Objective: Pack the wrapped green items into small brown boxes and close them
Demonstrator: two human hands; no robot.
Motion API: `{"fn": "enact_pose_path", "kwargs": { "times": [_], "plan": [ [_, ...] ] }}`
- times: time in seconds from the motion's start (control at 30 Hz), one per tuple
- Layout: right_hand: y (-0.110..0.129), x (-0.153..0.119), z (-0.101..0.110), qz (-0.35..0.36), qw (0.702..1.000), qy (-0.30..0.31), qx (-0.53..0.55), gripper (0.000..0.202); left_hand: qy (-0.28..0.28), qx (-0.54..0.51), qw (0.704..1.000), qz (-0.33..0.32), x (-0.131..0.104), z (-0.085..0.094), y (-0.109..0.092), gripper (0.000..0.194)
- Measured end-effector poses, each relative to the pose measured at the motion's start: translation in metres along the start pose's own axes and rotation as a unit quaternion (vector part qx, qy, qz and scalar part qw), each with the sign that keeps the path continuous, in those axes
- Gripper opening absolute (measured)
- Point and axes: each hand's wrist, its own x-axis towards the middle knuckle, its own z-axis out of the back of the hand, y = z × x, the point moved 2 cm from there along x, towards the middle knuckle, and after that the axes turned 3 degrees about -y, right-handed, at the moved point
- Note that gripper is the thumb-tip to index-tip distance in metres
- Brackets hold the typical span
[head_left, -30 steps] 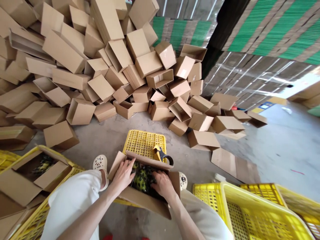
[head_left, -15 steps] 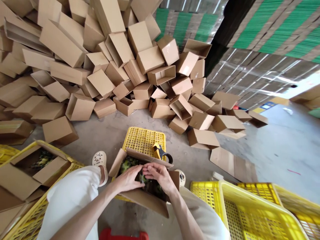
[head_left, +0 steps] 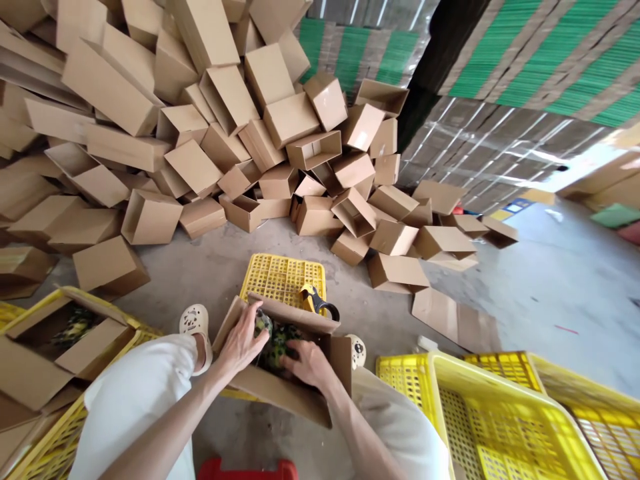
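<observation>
An open cardboard box (head_left: 280,397) stands between my knees on an upturned yellow crate (head_left: 285,275). Dark green patterned items (head_left: 277,345) in clear wrapping lie inside it. My left hand (head_left: 244,340) is at the left end of the box, its fingers curved around one wrapped item. Further right, my right hand (head_left: 307,363) reaches into the box with spread fingers resting on the patterned items. A yellow and black tape dispenser (head_left: 314,300) lies on the crate, just beyond the box's far flap.
Many empty cardboard boxes (head_left: 200,167) are heaped ahead. Yellow crates (head_left: 510,427) stand at the right. At the left, another crate (head_left: 55,440) holds an open box (head_left: 35,367) with patterned items. A red object (head_left: 247,470) is below me.
My hands have moved apart: the left went to the box's left end and took hold of a wrapped item, the right moved lower onto the contents. The view has shifted slightly.
</observation>
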Motion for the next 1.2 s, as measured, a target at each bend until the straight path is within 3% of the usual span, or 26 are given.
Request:
{"fn": "enact_pose_path", "kwargs": {
  "times": [0.13,0.23,0.33,0.37,0.43,0.53,0.6,0.67,0.8,0.93,1.03,1.1,1.2],
  "plan": [
    [-0.012,0.003,0.031,-0.033,0.984,-0.074,0.160,0.025,0.014,0.027,0.994,-0.108,-0.002,-0.002,-0.004,0.086],
    [-0.013,0.005,0.036,-0.053,0.941,-0.043,0.332,0.044,0.090,0.065,0.976,-0.190,-0.007,-0.007,-0.009,0.087],
    [-0.008,0.009,0.033,-0.006,0.905,0.000,0.425,0.060,0.133,0.076,0.968,-0.199,-0.009,-0.015,-0.008,0.077],
    [-0.007,0.010,0.033,0.013,0.912,-0.009,0.410,0.059,0.132,0.077,0.970,-0.188,-0.008,-0.016,-0.006,0.070],
    [-0.009,0.013,0.031,0.028,0.954,-0.062,0.292,0.046,0.123,0.082,0.975,-0.167,-0.006,-0.018,-0.002,0.056],
    [-0.015,0.014,0.017,-0.015,0.997,-0.074,0.030,0.038,0.109,0.085,0.981,-0.139,-0.005,-0.017,0.000,0.063],
    [-0.017,0.012,0.001,-0.038,0.996,-0.019,-0.080,0.053,0.102,0.077,0.984,-0.121,-0.005,-0.016,0.000,0.080],
    [-0.015,0.010,-0.014,-0.038,0.989,-0.018,-0.140,0.064,0.104,0.070,0.985,-0.116,-0.006,-0.015,-0.002,0.086],
    [-0.013,0.008,-0.018,-0.046,0.987,-0.036,-0.150,0.049,0.120,0.072,0.984,-0.110,-0.007,-0.014,-0.001,0.069],
    [-0.017,0.007,0.014,-0.051,0.992,-0.099,-0.064,0.039,0.122,0.066,0.987,-0.081,-0.004,-0.012,0.004,0.063],
    [-0.014,0.003,0.038,0.002,0.984,-0.145,0.101,0.032,0.132,0.016,0.989,-0.067,-0.003,-0.009,0.005,0.060],
    [-0.009,0.000,0.045,0.033,0.960,-0.125,0.248,0.029,0.141,-0.025,0.988,-0.052,-0.004,-0.006,0.003,0.051],
    [-0.003,0.002,0.045,0.036,0.903,-0.050,0.426,0.047,0.137,-0.055,0.989,-0.014,-0.004,-0.002,-0.001,0.049]
  ]
}}
